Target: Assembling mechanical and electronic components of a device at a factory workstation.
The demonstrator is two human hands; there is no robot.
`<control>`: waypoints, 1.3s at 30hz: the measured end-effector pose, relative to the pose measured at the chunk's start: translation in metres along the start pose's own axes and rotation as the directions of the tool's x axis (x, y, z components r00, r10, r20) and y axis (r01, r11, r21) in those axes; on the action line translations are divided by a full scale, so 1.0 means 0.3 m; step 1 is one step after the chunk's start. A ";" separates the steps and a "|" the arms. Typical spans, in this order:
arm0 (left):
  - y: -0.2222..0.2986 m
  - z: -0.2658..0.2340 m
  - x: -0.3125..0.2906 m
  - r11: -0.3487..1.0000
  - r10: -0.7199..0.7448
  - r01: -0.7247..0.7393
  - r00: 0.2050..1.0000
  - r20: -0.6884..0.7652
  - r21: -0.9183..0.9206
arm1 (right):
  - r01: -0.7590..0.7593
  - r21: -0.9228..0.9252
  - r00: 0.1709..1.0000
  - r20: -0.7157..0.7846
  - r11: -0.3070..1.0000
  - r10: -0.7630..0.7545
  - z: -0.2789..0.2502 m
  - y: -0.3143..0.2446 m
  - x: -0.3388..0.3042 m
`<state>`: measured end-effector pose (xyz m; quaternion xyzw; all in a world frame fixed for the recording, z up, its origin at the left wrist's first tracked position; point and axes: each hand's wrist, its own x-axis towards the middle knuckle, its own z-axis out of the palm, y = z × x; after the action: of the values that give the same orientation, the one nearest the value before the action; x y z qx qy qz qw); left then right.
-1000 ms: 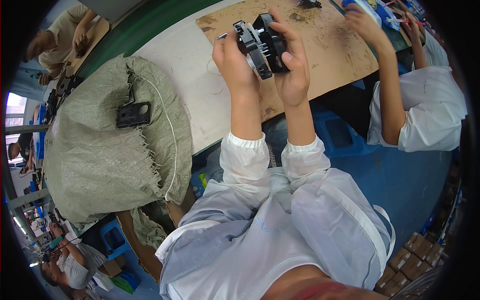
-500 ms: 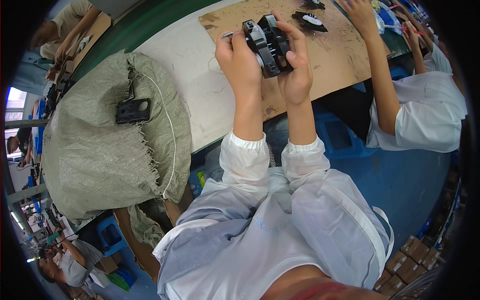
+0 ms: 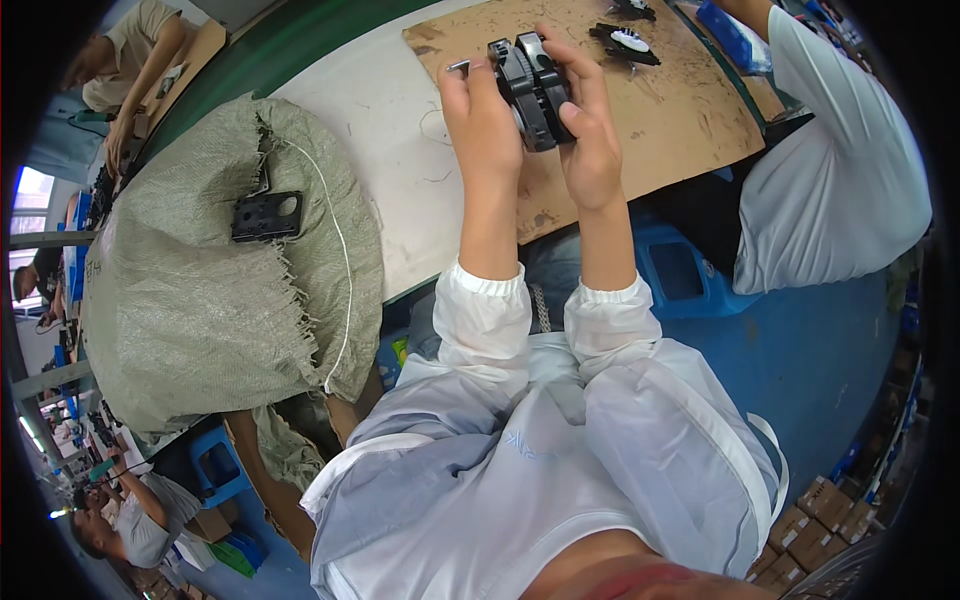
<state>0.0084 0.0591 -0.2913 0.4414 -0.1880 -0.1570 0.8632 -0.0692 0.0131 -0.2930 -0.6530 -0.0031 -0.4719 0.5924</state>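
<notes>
Above the far side of the table, my left hand (image 3: 484,135) grips the left half of a black plastic gear housing (image 3: 518,82), with its toothed edge showing. A small metal pin (image 3: 458,66) sticks out beside my left thumb and index finger. My right hand (image 3: 596,160) is closed round the right black half (image 3: 547,92), thumb pressed on its near end. The halves stand side by side, almost touching. Whether they are joined I cannot tell. Right of my hands, a black part with a white disc (image 3: 630,40) lies on the brown board (image 3: 680,110).
A big green woven sack (image 3: 190,310) stands on my left, with a black plastic plate (image 3: 268,216) at its torn opening. Close on the right sits a co-worker in a white sleeve (image 3: 840,170), by a blue stool (image 3: 680,270). A blue bin (image 3: 730,35) is beyond the board.
The two black halves have come closer together in my hands, narrowing the gap between them. The co-worker on the right has leaned forward, arm reaching farther away.
</notes>
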 end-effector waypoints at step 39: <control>0.361 -0.556 0.017 -0.349 0.272 0.124 0.962 -0.026 0.929 | 0.002 -0.932 0.969 0.091 0.363 0.228 0.045 0.652 0.898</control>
<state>0.1016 0.2349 -0.2912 0.9593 -0.1581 0.1771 0.1530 0.1988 -0.1843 -0.2747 -0.9154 0.2461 -0.2803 0.1515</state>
